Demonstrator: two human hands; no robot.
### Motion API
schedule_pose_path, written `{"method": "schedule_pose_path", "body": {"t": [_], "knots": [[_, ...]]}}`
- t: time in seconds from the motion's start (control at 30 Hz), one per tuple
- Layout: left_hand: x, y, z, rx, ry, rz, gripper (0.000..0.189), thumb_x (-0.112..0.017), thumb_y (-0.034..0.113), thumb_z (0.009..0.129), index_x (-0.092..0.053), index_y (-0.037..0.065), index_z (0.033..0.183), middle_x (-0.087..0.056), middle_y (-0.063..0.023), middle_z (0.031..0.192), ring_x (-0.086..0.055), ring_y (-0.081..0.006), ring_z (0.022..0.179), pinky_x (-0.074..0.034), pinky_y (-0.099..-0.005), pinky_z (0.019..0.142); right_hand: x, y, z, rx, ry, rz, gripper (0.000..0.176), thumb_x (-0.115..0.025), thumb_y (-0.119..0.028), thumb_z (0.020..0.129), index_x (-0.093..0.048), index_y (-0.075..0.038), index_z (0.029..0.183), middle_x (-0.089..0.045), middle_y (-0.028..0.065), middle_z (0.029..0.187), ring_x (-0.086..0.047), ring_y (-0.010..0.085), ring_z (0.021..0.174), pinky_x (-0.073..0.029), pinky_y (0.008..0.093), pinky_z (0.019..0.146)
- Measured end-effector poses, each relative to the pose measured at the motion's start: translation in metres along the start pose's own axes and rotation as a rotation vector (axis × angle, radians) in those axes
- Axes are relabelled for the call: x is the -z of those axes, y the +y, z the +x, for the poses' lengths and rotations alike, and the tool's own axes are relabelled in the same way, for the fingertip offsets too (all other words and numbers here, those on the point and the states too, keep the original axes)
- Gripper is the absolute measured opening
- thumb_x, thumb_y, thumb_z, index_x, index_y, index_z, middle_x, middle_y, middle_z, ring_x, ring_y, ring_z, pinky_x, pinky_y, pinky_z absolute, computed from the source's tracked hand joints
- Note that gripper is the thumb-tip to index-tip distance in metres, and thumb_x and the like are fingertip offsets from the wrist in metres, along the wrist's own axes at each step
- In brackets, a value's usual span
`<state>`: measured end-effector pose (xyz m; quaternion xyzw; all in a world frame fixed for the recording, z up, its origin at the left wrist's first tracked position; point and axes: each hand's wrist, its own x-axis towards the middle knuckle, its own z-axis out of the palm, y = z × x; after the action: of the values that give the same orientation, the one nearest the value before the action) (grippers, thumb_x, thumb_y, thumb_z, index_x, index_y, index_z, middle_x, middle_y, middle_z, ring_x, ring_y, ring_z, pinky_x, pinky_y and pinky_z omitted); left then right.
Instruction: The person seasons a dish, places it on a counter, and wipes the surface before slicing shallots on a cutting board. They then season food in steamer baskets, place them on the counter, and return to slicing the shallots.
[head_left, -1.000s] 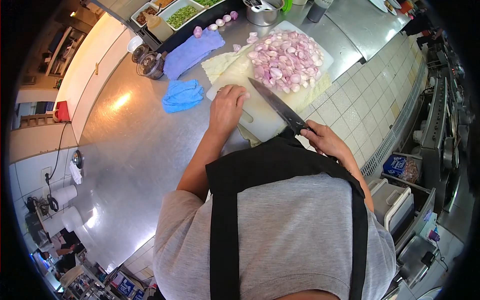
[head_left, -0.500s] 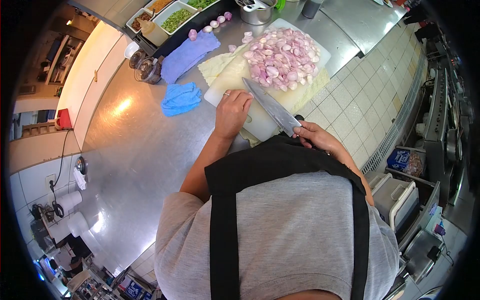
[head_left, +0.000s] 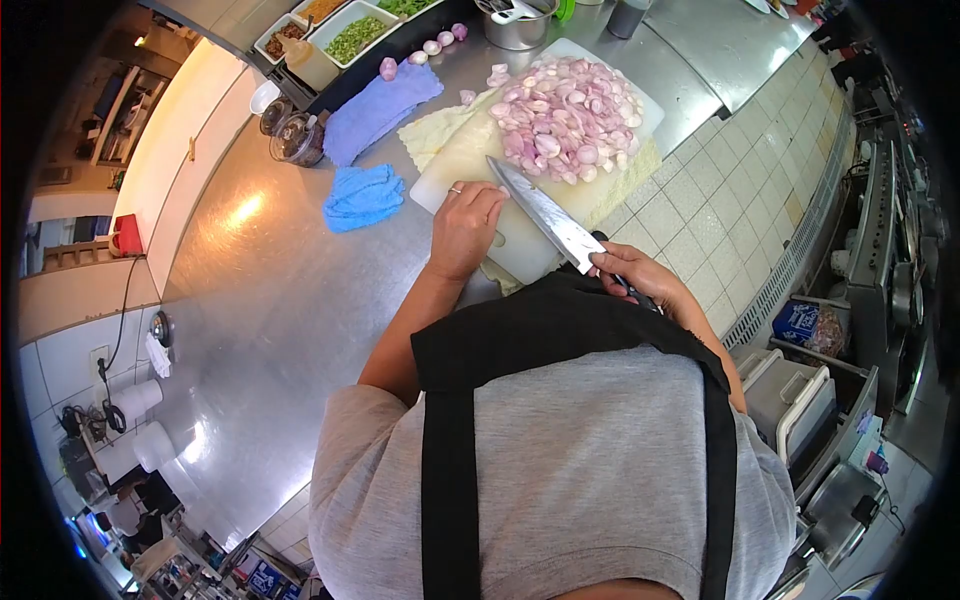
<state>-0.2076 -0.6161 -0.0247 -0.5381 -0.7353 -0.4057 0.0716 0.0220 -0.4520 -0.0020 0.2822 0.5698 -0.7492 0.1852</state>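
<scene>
My right hand (head_left: 640, 276) is closed on the black handle of a large knife (head_left: 548, 217) near the board's front edge. The blade points up and left over the white cutting board (head_left: 450, 180), its tip close to my left hand's fingers. My left hand (head_left: 467, 228) rests at the board's left edge with its fingers curled together; whether something small is between them I cannot make out. Beyond the blade lies a large heap of cut shallots (head_left: 570, 120). A pale yellow cloth (head_left: 428, 137) shows under the board.
A blue cloth (head_left: 362, 197) and a purple cloth (head_left: 380, 112) lie left of the board. Several whole shallots (head_left: 431, 47), a metal pot (head_left: 516, 32), food trays (head_left: 353, 38) and a round lidded container (head_left: 297, 139) stand around the back of the steel table (head_left: 290, 290).
The knife blade has turned slightly and now catches more light. More of its handle shows in my right hand. My left hand has hardly moved.
</scene>
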Motion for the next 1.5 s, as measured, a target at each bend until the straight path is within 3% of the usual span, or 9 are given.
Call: {"method": "schedule_pose_path", "body": {"t": [0.93, 1.03, 1.13, 1.23, 1.33, 1.5], "knots": [[-0.002, 0.0, 0.0, -0.026, 0.022, 0.023, 0.003, -0.067, 0.006, 0.079, -0.067, 0.004, 0.081, -0.065, -0.006, 0.086, -0.061, -0.0259, 0.08, -0.051, -0.0346, 0.073, -0.01, 0.007, -0.001, 0.117, 0.061, -0.253, 0.029, -0.046, -0.034, 0.1, -0.05, -0.008, 0.09, -0.038, -0.0033, 0.057, -0.035, 0.0058, 0.042, -0.029, 0.0226, 0.038], [-0.003, -0.002, 0.0, -0.034, 0.032, 0.023, 0.003, -0.067, 0.006, 0.079, -0.067, 0.004, 0.081, -0.065, -0.0061, 0.086, -0.061, -0.0261, 0.08, -0.051, -0.0347, 0.073, -0.011, 0.006, 0.005, 0.117, 0.087, -0.332, 0.032, -0.047, -0.035, 0.1, -0.05, -0.005, 0.091, -0.045, 0.0024, 0.058, -0.044, 0.0121, 0.047, -0.038, 0.0287, 0.044], [-0.004, -0.002, -0.001, -0.023, 0.029, 0.031, 0.003, -0.067, 0.006, 0.079, -0.067, 0.004, 0.081, -0.065, -0.006, 0.086, -0.06, -0.0266, 0.08, -0.05, -0.0353, 0.073, -0.018, 0.011, 0.009, 0.274, 0.216, -0.5, 0.033, -0.047, -0.035, 0.099, -0.05, -0.002, 0.095, -0.055, 0.0123, 0.063, -0.056, 0.0256, 0.059, -0.046, 0.0381, 0.058], [-0.005, -0.002, -0.002, -0.013, 0.042, 0.051, 0.004, -0.067, 0.005, 0.078, -0.067, 0.004, 0.082, -0.064, -0.0062, 0.086, -0.06, -0.0273, 0.081, -0.05, -0.036, 0.074, -0.018, 0.001, -0.006, 0.246, 0.253, -0.659, 0.033, -0.048, -0.034, 0.098, -0.051, -0.001, 0.099, -0.06, 0.0221, 0.074, -0.061, 0.0394, 0.076, -0.046, 0.0456, 0.072], [-0.004, 0.0, 0.002, 0.03, 0.033, 0.06, 0.005, -0.067, 0.005, 0.078, -0.067, 0.005, 0.083, -0.064, -0.0068, 0.087, -0.06, -0.028, 0.081, -0.05, -0.0364, 0.076, -0.02, -0.024, -0.027, 0.051, 0.289, -0.767, 0.031, -0.05, -0.033, 0.097, -0.051, -0.002, 0.097, -0.06, 0.0243, 0.073, -0.06, 0.0444, 0.075, -0.046, 0.0473, 0.068], [-0.008, -0.002, 0.012, 0.091, 0.037, -0.028, 0.007, -0.066, 0.003, 0.078, -0.066, 0.004, 0.085, -0.065, -0.0096, 0.089, -0.061, -0.0301, 0.083, -0.05, -0.0383, 0.076, -0.026, -0.037, -0.046, 0.125, 0.465, -0.936, 0.03, -0.055, -0.032, 0.094, -0.049, -0.003, 0.094, -0.06, 0.0232, 0.066, -0.06, 0.0451, 0.07, -0.045, 0.0494, 0.063]]}}
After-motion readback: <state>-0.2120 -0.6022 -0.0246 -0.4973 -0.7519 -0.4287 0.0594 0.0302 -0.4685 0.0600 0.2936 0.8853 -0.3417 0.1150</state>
